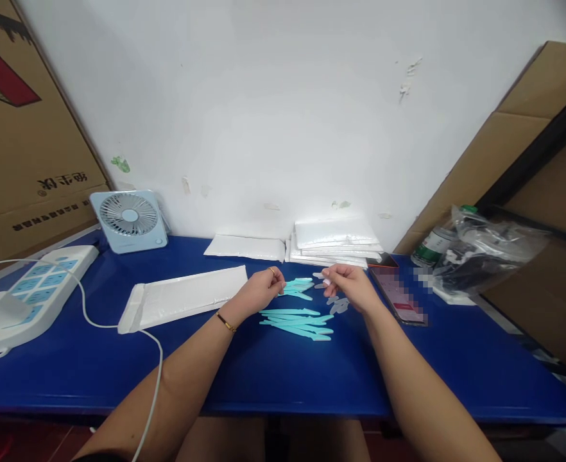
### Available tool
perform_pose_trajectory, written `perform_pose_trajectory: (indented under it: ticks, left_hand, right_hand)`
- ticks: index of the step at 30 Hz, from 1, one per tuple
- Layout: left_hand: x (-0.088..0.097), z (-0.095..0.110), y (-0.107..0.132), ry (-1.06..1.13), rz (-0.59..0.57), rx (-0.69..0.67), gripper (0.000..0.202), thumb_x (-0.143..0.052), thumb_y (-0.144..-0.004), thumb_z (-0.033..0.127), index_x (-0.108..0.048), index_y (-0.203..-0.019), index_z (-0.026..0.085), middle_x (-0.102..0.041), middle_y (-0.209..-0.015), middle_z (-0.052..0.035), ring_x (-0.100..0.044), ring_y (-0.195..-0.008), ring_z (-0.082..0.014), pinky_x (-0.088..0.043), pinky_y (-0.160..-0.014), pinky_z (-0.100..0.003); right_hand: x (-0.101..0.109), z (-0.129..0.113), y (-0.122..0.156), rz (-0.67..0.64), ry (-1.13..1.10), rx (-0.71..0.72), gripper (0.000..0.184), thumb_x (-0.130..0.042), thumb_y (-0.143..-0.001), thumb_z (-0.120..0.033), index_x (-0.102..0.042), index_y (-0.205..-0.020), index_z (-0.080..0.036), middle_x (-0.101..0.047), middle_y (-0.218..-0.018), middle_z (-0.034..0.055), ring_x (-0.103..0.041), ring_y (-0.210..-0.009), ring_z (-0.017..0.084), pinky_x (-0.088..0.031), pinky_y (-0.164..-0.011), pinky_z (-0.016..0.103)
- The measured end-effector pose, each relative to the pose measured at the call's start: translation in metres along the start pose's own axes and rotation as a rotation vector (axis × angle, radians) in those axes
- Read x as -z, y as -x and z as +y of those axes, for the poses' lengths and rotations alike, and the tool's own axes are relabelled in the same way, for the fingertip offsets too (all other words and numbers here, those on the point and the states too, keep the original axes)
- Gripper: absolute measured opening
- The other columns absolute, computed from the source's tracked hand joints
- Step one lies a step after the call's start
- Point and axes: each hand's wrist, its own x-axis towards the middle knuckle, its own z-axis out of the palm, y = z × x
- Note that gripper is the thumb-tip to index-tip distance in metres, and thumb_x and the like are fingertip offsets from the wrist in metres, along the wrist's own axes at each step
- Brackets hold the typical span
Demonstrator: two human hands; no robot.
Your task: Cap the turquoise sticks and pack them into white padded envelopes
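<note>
My left hand (260, 292) rests on the blue table (71, 366), fingers curled and pinched on the end of a teal plastic strip from a small bunch (298, 287). My right hand (350, 285) hovers just right of that bunch, fingers pinched on a small pale piece (325, 280). Several more teal strips (297, 322) lie in a loose pile nearer to me, between my wrists. A few pale small pieces (339, 305) lie under my right hand. A white padded envelope (181, 296) lies flat to the left of my left hand.
Stacks of white padded envelopes (334, 240) sit at the wall. A phone (398, 295) lies right of my right hand, beside a bottle (432, 244) and a plastic bag (485, 253). A small fan (129, 220), a power strip (27, 295) and a white cable (119, 327) are at left. Cardboard stands on both sides.
</note>
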Motion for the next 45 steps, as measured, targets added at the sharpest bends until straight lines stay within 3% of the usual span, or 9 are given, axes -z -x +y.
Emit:
perform_pose_trajectory:
  ticks: [8,12,14,20,26,31,34,37,45]
  left_hand:
    - [-0.007,-0.003,-0.003,-0.032,-0.015,-0.033,0.023,-0.041,-0.086,0.039,-0.053,-0.088,0.02,-0.065,-0.078,-0.001,-0.059,-0.067,-0.0151,-0.044,-0.061,-0.026]
    - [-0.004,-0.005,-0.007,-0.273,0.159,-0.058,0.02,-0.047,-0.084,0.033,-0.057,-0.097,0.021,-0.065,-0.094,-0.0049,-0.058,-0.089,-0.0212,-0.043,-0.075,-0.031]
    - [-0.001,-0.003,-0.006,-0.353,0.2,-0.075,0.023,-0.052,-0.08,0.032,-0.058,-0.1,0.021,-0.063,-0.103,-0.0061,-0.054,-0.099,-0.0239,-0.041,-0.082,-0.033]
    - [-0.009,0.004,0.004,-0.372,-0.129,-0.235,0.022,-0.065,-0.07,0.04,-0.065,-0.085,0.023,-0.064,-0.088,-0.0029,-0.058,-0.084,-0.0208,-0.04,-0.07,-0.028]
    - [-0.02,0.002,0.003,-0.43,-0.143,-0.166,0.016,-0.057,-0.077,0.035,-0.063,-0.074,0.022,-0.064,-0.075,-0.002,-0.056,-0.069,-0.0176,-0.035,-0.058,-0.026]
    - [-0.015,0.0,0.002,-0.338,-0.107,-0.125,0.02,-0.05,-0.081,0.037,-0.062,-0.075,0.022,-0.064,-0.073,-0.0017,-0.056,-0.065,-0.0164,-0.034,-0.054,-0.025]
    - [-0.011,-0.001,0.002,-0.239,-0.054,-0.108,0.023,-0.048,-0.083,0.039,-0.061,-0.079,0.021,-0.064,-0.073,-0.0017,-0.056,-0.065,-0.0164,-0.036,-0.054,-0.024]
    - [-0.009,-0.003,0.0,-0.141,0.002,-0.097,0.024,-0.047,-0.083,0.042,-0.059,-0.083,0.021,-0.064,-0.074,-0.0012,-0.057,-0.066,-0.0158,-0.037,-0.055,-0.024]
    - [-0.007,-0.011,-0.006,-0.058,0.007,-0.063,0.027,-0.047,-0.082,0.044,-0.059,-0.083,0.02,-0.064,-0.075,-0.001,-0.057,-0.066,-0.0152,-0.04,-0.056,-0.024]
  right_hand:
    - [-0.019,0.002,0.002,-0.167,0.15,0.01,0.036,-0.058,-0.077,-0.052,-0.062,-0.077,-0.016,-0.065,-0.058,0.0021,-0.06,-0.05,0.013,-0.048,-0.049,0.023]
    - [0.004,0.013,-0.007,0.053,0.618,0.176,0.029,-0.052,-0.082,-0.042,-0.068,-0.091,-0.02,-0.065,-0.067,0.0026,-0.059,-0.06,0.015,-0.047,-0.06,0.028]
    - [0.016,0.018,-0.01,0.081,0.826,0.248,0.022,-0.054,-0.08,-0.033,-0.069,-0.091,-0.021,-0.065,-0.08,0.0041,-0.059,-0.069,0.016,-0.046,-0.066,0.029]
    - [0.012,0.024,-0.012,-0.089,1.093,0.281,0.014,-0.055,-0.078,-0.019,-0.067,-0.086,-0.019,-0.061,-0.089,0.0056,-0.059,-0.076,0.017,-0.043,-0.069,0.026]
    - [-0.002,0.023,-0.015,-0.049,1.274,0.229,0.015,-0.055,-0.069,-0.011,-0.06,-0.082,-0.017,-0.061,-0.084,0.0076,-0.058,-0.075,0.018,-0.039,-0.063,0.025]
    - [0.007,0.022,-0.012,-0.006,0.985,0.216,0.014,-0.056,-0.066,-0.012,-0.059,-0.078,-0.018,-0.06,-0.076,0.0039,-0.06,-0.07,0.018,-0.043,-0.063,0.027]
    - [0.013,0.017,-0.008,0.018,0.5,0.105,0.006,-0.057,-0.07,-0.02,-0.055,-0.076,-0.018,-0.059,-0.064,0.0003,-0.063,-0.062,0.017,-0.048,-0.058,0.027]
    - [0.014,0.008,-0.003,-0.029,0.092,0.037,0.018,-0.064,-0.071,-0.029,-0.053,-0.079,-0.017,-0.063,-0.065,0.0009,-0.067,-0.064,0.017,-0.051,-0.057,0.026]
    - [0.001,0.001,0.002,-0.065,-0.084,0.035,0.027,-0.075,-0.065,-0.032,-0.058,-0.076,-0.016,-0.067,-0.062,0.0022,-0.067,-0.061,0.015,-0.051,-0.053,0.021]
